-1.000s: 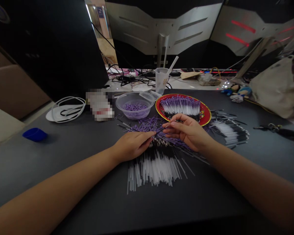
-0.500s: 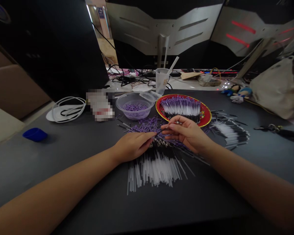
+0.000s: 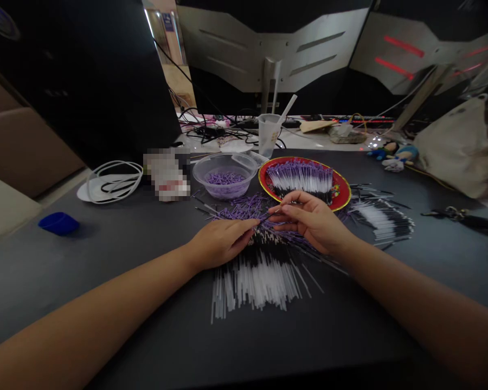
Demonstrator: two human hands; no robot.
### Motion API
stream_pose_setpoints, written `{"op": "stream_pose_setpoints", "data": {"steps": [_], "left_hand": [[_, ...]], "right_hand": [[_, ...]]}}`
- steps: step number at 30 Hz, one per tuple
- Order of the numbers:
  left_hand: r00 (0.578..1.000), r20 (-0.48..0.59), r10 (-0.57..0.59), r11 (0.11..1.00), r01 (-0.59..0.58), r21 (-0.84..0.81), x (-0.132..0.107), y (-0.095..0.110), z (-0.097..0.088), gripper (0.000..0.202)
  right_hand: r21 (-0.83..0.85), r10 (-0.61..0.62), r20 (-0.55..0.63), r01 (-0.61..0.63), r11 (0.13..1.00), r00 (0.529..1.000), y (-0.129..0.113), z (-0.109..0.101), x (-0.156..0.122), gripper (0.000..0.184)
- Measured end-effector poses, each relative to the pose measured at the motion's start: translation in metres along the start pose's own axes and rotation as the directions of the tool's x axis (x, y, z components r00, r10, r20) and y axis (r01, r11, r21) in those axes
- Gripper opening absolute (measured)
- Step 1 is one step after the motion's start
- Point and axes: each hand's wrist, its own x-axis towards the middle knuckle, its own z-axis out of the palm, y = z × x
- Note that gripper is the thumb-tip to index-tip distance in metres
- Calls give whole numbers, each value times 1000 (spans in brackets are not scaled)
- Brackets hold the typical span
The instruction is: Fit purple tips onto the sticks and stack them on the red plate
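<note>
A heap of thin refill tubes (image 3: 260,273), white at the near end, black in the middle and purple-tipped at the far end, lies on the dark table (image 3: 117,260). My left hand (image 3: 222,241) rests palm down on the heap, fingers together and pressed onto the tubes. My right hand (image 3: 311,219) hovers just right of it, thumb and fingers pinched on a thin dark refill tube that points left toward the left fingertips. Behind them, a red plate (image 3: 344,192) holds a neat row of the same tubes.
A clear bowl (image 3: 225,174) of small purple caps stands left of the plate. More tubes (image 3: 384,219) lie to the right. A blue cap (image 3: 59,223), a white mask (image 3: 111,181), a plastic cup (image 3: 268,132) with a straw, monitors, cables and a white bag (image 3: 459,146) ring the table.
My right hand has shifted slightly, keeping its pinch on the tube. The left hand stays in place on the heap.
</note>
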Motion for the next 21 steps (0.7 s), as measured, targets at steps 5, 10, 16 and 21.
{"op": "stream_pose_setpoints", "data": {"steps": [5,10,16,21], "left_hand": [[999,-46,0,998,-3,-59,1,1,-1,46],[990,-62,126,992,-126,1,2,0,-2,33],[994,-111,14,998,-21,-66,4,-2,-3,22],[887,-238,-395,906,334,-259,8,-11,-1,17]], "right_hand": [[-184,-15,44,23,983,999,7,4,-1,12],[-587,-124,127,176,791,984,7,10,-4,10],[-706,-226,131,251,662,965,0,5,-5,12],[-737,-311,22,226,637,950,-5,-5,-3,16]]}}
